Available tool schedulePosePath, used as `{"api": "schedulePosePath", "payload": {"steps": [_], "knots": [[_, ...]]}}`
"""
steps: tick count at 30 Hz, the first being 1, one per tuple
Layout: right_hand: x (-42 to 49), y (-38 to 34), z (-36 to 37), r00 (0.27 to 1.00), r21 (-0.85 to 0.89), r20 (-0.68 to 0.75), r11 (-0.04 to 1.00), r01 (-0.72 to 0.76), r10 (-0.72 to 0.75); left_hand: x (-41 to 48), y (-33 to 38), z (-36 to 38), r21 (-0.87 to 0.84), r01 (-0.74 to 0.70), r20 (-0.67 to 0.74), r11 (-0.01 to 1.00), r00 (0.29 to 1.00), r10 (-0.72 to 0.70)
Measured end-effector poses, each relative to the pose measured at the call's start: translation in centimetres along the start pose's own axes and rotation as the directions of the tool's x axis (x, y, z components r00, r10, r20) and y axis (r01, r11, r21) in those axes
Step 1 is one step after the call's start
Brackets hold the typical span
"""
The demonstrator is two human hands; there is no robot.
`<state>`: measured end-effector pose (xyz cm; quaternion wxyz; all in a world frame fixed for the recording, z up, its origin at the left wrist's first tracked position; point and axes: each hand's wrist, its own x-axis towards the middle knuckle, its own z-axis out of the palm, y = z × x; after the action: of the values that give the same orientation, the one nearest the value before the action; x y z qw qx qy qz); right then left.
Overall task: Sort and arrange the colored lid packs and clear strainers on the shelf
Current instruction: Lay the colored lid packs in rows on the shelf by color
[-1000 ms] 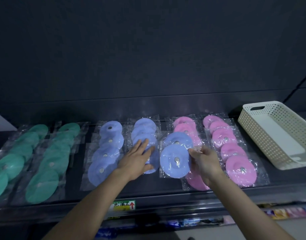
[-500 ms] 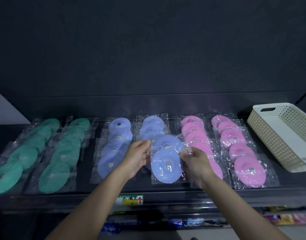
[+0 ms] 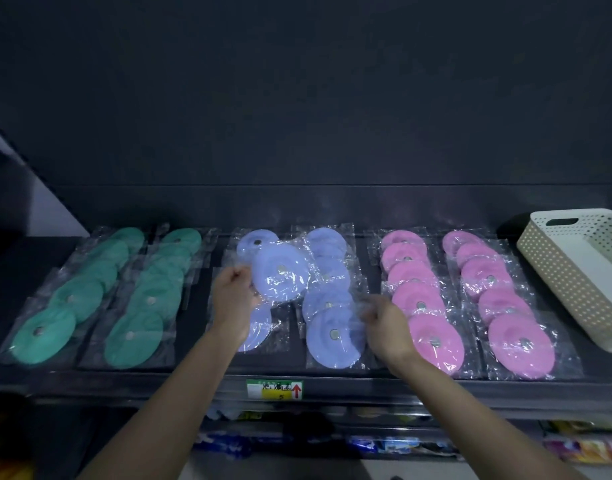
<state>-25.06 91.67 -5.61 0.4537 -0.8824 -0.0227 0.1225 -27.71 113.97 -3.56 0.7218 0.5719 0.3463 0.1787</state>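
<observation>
The shelf [image 3: 124, 384] ran across your whole view, and the lid packs lay on it in six rows going from front to back. The white basket [image 3: 574, 271] stood at the 3 o'clock end. The green packs [image 3: 77, 296] filled the two rows at 9 o'clock and the pink packs [image 3: 418, 303] the two rows toward 3 o'clock. The two blue rows [image 3: 332, 337] lay between them in the middle. I could not make out any clear strainers.

Your left hand [image 3: 231, 303] held one blue pack [image 3: 280, 271] up above the left blue row, at about 1 o'clock from the hand. This grip was closed, with the fingers curled on the clear film at the pack's left edge. Your right hand [image 3: 384, 323] was at 3 o'clock of the front pack in the right blue row, with its fingers curled. It was blurred there, so I cannot tell whether it pinched the film or nothing.

I judge the pack to be very light and not fragile. The film looked loose and slippery, so a pinch on the film alone could let the disc swing or slide. A better hold would be the rim of the disc through the film.
</observation>
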Motion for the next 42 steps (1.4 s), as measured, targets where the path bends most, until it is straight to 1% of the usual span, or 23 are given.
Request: {"api": "schedulePosePath", "payload": {"steps": [4,5,6,7,8,9,10,12,14,16,21,25,27,28,29,30,32,34,36,38,40,42], "knots": [[0.2,0.0,0.2,0.996,-0.127,0.047,0.989,0.077,-0.071,0.3,0.0,-1.3,0.009,-0.018,-0.062,1.000,0.998,0.018],[0.0,-0.1,0.2,0.993,-0.166,0.047,0.979,0.117,-0.110,0.3,0.0,-1.6,-0.003,-0.008,-0.066,1.000,0.998,0.008],[-0.1,0.1,0.2,0.980,-0.226,0.025,0.954,0.198,-0.197,0.2,0.0,-1.9,-0.016,-0.002,-0.067,1.000,0.998,0.001],[-0.3,0.2,0.1,0.952,-0.302,0.014,0.906,0.297,-0.307,0.2,0.1,-2.2,-0.023,0.001,-0.069,1.000,0.998,-0.003],[-0.3,0.5,0.0,0.914,-0.378,0.036,0.842,0.386,-0.403,0.1,0.1,-2.6,-0.026,0.003,-0.067,1.000,0.998,-0.005],[-0.3,0.8,-0.1,0.868,-0.444,0.090,0.760,0.474,-0.488,0.0,0.1,-2.9,-0.020,0.006,-0.064,1.000,0.998,-0.007],[-0.1,1.1,-0.2,0.828,-0.492,0.177,0.681,0.543,-0.532,-0.1,0.0,-3.2,-0.009,0.007,-0.060,1.000,0.998,-0.008],[0.0,1.5,0.0,0.766,-0.543,0.345,0.551,0.634,-0.542,-0.4,-0.1,-3.7,0.004,0.010,-0.055,1.000,0.998,-0.009],[-0.1,1.5,0.5,0.740,-0.562,0.448,0.485,0.669,-0.502,-0.7,-0.2,-3.9,0.004,0.015,-0.051,1.000,0.999,-0.015],[-0.2,1.1,0.7,0.741,-0.562,0.474,0.484,0.671,-0.476,-0.6,-0.4,-4.3,0.016,0.028,-0.045,0.999,0.999,-0.027],[-0.1,-0.3,1.2,0.724,-0.502,0.438,0.522,0.689,-0.534,-1.2,-0.5,-5.8,0.071,0.028,0.014,0.997,0.999,-0.029],[-0.8,-2.3,2.4,0.741,-0.365,0.328,0.645,0.671,-0.586,-1.6,-0.7,-7.1,0.124,0.032,0.015,0.992,0.999,-0.034],[-1.0,-2.9,3.4,0.756,-0.292,0.329,0.700,0.652,-0.566,-1.4,-1.1,-8.0,0.178,0.023,0.016,0.984,1.000,-0.026],[-1.1,-3.2,4.1,0.757,-0.284,0.341,0.706,0.648,-0.558,-1.3,-1.3,-8.4,0.215,0.014,0.021,0.977,1.000,-0.019],[-1.2,-3.4,4.6,0.748,-0.297,0.358,0.691,0.659,-0.559,-1.3,-1.5,-8.7,0.248,0.011,0.026,0.969,0.999,-0.018],[-1.3,-3.6,5.1,0.724,-0.309,0.375,0.658,0.687,-0.579,-1.3,-1.8,-9.0,0.281,0.008,0.032,0.960,0.999,-0.018],[-1.5,-3.7,6.1,0.659,-0.319,0.434,0.579,0.750,-0.614,-1.0,-2.3,-9.6,0.354,0.009,0.038,0.935,0.999,-0.024],[-1.6,-3.4,7.0,0.637,-0.324,0.495,0.554,0.767,-0.591,-0.8,-2.6,-9.8,0.429,0.038,0.061,0.902,0.996,-0.071],[-1.6,-3.2,7.6,0.637,-0.343,0.538,0.547,0.764,-0.552,-0.8,-2.7,-9.9,0.482,0.047,0.107,0.875,0.988,-0.112],[-1.3,-3.1,8.0,0.630,-0.369,0.548,0.516,0.773,-0.551,-0.8,-2.4,-9.7,0.562,0.003,0.135,0.827,0.986,-0.095],[-1.0,-3.2,8.2,0.600,-0.391,0.524,0.455,0.800,-0.605,-0.6,-2.2,-9.5,0.621,-0.041,0.133,0.782,0.990,-0.054],[-0.5,-3.2,8.6,0.586,-0.394,0.504,0.435,0.810,-0.634,0.0,-2.1,-9.1,0.654,-0.068,0.124,0.754,0.992,-0.018]]}}
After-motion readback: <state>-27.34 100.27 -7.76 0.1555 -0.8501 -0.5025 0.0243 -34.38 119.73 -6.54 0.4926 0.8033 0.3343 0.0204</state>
